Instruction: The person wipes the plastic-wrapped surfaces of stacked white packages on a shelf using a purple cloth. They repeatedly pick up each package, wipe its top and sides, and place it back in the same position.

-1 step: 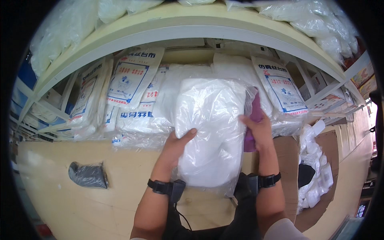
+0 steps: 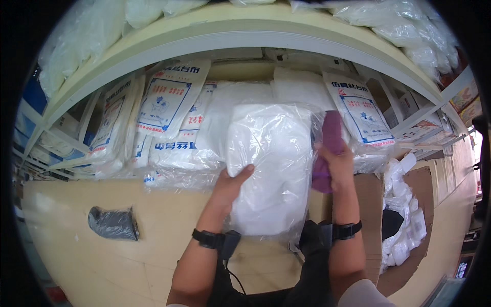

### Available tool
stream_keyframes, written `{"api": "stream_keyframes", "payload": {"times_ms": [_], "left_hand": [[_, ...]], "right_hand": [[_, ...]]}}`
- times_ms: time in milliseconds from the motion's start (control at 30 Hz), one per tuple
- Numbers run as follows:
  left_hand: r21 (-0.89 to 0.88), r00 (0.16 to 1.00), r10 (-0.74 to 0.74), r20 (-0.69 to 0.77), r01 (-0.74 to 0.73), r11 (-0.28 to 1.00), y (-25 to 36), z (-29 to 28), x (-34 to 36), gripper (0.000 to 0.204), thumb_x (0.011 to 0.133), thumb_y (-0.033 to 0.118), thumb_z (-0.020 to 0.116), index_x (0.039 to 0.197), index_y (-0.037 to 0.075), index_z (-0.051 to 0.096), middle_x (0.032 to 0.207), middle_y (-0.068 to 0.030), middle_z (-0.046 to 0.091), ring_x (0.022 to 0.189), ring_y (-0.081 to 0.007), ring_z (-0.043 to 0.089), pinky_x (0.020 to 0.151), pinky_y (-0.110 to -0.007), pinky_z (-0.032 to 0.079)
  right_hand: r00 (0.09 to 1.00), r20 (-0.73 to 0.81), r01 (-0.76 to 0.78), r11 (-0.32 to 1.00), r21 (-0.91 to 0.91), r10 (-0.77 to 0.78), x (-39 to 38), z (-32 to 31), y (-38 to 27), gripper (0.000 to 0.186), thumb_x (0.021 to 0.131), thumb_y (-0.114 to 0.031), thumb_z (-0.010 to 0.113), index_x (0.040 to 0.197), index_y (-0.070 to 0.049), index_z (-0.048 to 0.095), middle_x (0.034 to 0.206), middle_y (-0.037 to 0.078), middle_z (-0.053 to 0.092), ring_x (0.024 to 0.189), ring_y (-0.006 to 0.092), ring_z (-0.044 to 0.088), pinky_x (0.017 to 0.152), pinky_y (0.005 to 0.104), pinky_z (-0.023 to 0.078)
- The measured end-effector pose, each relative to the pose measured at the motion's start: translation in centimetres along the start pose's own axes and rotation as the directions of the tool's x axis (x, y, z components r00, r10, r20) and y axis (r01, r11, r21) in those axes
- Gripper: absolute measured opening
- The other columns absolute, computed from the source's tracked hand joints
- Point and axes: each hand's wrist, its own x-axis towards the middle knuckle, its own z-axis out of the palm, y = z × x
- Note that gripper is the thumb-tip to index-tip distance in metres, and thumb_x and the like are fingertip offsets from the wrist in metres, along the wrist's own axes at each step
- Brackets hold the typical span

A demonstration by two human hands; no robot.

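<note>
you hold a white pack (image 2: 271, 169) in clear, shiny plastic in front of you, its near end over the beige surface (image 2: 153, 271) and its far end over the front edge of the shelf (image 2: 266, 38) bay, roughly mid-length. your left hand (image 2: 231, 188) is clamped on the pack's left edge: the thumb lies on the upper face, and the other fingers are hidden, so you cannot tell how they are spread underneath. your right hand (image 2: 338, 165) is closed around a purple bundle (image 2: 332, 132) along the pack's right edge, its thumb bent across the bundle toward the white plastic; the rest of those fingers are mostly out of sight. behind the pack, printed white bags (image 2: 166, 102) lie along the bay, some by its left end and another near its right end. a dark grey packet (image 2: 113, 223) lies toward the left edge of the beige surface, just short of the bay's front edge. toward the right edge stands an open carton (image 2: 358, 204) with white plastic bags (image 2: 404, 240) and a black item (image 2: 391, 224) inside.
</note>
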Motion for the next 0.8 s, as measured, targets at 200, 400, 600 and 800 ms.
{"api": "stream_keyframes", "payload": {"times_ms": [200, 400, 600, 800], "left_hand": [[-0.166, 0.995, -0.096, 0.022, 0.098, 0.981, -2.1, 3.5, -0.2, 0.047, 0.095, 0.019, 0.078, 0.134, -0.002, 0.061, 0.121, -0.0127, 0.071, 0.106, -0.0231, 0.069, 0.091, -0.038, 0.057], [-0.157, 0.998, -0.011, 0.057, 0.02, 0.987, -3.3, 3.9, -0.6, 0.039, 0.099, 0.014, 0.072, 0.133, -0.002, 0.061, 0.126, -0.0111, 0.069, 0.11, -0.0202, 0.066, 0.092, -0.037, 0.054], [-0.061, 0.999, 0.034, -0.015, -0.035, 0.998, -3.4, 2.2, -0.3, 0.032, 0.099, 0.016, 0.073, 0.123, -0.005, 0.067, 0.111, -0.0093, 0.073, 0.097, -0.0164, 0.067, 0.087, -0.033, 0.054], [0.285, 0.975, 0.221, 0.006, -0.213, 0.934, -4.3, 1.2, 0.1, 0.031, 0.101, 0.02, 0.071, 0.119, -0.005, 0.069, 0.104, -0.0107, 0.076, 0.094, -0.0163, 0.069, 0.085, -0.034, 0.055]], "right_hand": [[0.714, -0.302, 0.463, 0.75, -0.472, -0.632, -0.2, -0.5, -0.3, 0.042, 0.09, 0.004, 0.063, 0.132, 0.003, 0.06, 0.124, 0.02, 0.068, 0.11, 0.0337, 0.067, 0.097, 0.0405, 0.052], [0.525, 0.608, 0.823, 0.175, -0.54, -0.596, -4.4, 8.0, 2.4, 0.057, 0.082, 0.002, 0.059, 0.134, -0.018, 0.07, 0.14, 0.011, 0.063, 0.132, 0.0377, 0.056, 0.114, 0.0556, 0.04], [0.641, 0.405, 0.561, 0.038, -0.827, -0.652, 0.3, 3.7, 4.0, 0.056, 0.081, -0.002, 0.061, 0.134, -0.017, 0.07, 0.142, 0.011, 0.061, 0.13, 0.0398, 0.057, 0.111, 0.0559, 0.042], [0.702, 0.008, 0.46, 0.444, -0.769, -0.712, 0.5, 2.1, 1.5, 0.069, 0.074, 0.013, 0.056, 0.138, -0.012, 0.067, 0.141, 0.02, 0.06, 0.129, 0.0437, 0.056, 0.113, 0.0515, 0.043]]}}
